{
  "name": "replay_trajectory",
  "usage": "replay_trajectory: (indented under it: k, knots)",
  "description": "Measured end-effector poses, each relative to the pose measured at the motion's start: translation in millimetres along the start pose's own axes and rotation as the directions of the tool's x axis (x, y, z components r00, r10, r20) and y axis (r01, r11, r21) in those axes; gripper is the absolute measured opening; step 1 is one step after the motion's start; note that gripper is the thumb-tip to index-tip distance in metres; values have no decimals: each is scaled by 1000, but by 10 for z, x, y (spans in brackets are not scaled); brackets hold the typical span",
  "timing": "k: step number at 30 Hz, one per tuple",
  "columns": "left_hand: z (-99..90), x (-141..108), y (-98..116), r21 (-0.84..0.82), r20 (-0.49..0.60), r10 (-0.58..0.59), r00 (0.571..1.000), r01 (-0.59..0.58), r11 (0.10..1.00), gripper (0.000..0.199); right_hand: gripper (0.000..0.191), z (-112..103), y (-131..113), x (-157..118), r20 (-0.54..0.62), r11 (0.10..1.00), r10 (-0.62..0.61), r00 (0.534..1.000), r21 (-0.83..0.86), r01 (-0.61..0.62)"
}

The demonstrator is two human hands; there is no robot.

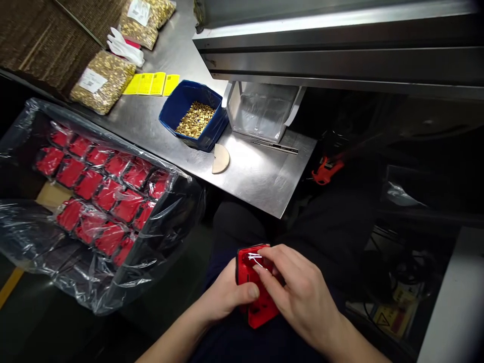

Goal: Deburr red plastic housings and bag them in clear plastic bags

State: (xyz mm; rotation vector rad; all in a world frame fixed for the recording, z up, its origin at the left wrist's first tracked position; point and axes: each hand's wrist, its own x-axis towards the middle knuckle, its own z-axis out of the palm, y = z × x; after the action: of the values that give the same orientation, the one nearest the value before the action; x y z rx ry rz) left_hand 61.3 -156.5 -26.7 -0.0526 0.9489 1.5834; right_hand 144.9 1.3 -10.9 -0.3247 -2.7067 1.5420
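A red plastic part with a black edge [260, 308] is held above my lap. My left hand [229, 292] grips its left side, the thumb lying on the red face. At its upper end is my right hand [297, 285], with thumb and index finger pinched close to a small shiny piece [255, 257]. Whether that piece is between the fingertips or sits on the part is too small to tell.
A lined bin [124, 272] of red parts stands at left. On the metal table [260, 186] are a blue bin [170, 108] of brass pieces, a clear tray [260, 113], a wooden half-disc [221, 159] and bags of brass pieces [104, 83]. A metal beam [340, 63] crosses the upper right.
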Motion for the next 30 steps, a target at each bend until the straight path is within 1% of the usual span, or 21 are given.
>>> replay_trajectory:
  k: [3,10,13,19,23,27,30]
  knots:
    - [8,1,-12,17,0,0,1000,0,1000,60,15,-1,-1,-18,-14,1000,-28,1000,-14,28]
    - [-1,7,-55,78,-31,-18,999,21,997,66,18,-17,6,-42,-12,997,-70,997,-39,69]
    - [8,-3,-63,91,-15,-14,1000,15,996,64,18,-11,5,-51,-15,996,-78,997,-45,77]
    - [39,-2,-45,108,-20,-30,999,32,994,63,18,-17,-8,-58,-16,996,-82,996,-44,82]
    - [57,5,-34,155,-19,-40,999,43,987,63,19,-45,-19,-69,-3,995,-82,997,-58,81]
    - [80,23,-31,163,-12,-49,999,50,985,63,20,-74,-23,-80,20,991,-86,996,-103,88]
    - [89,48,-31,184,2,-38,999,37,982,57,21,-87,-23,-71,60,987,-71,996,-137,79]
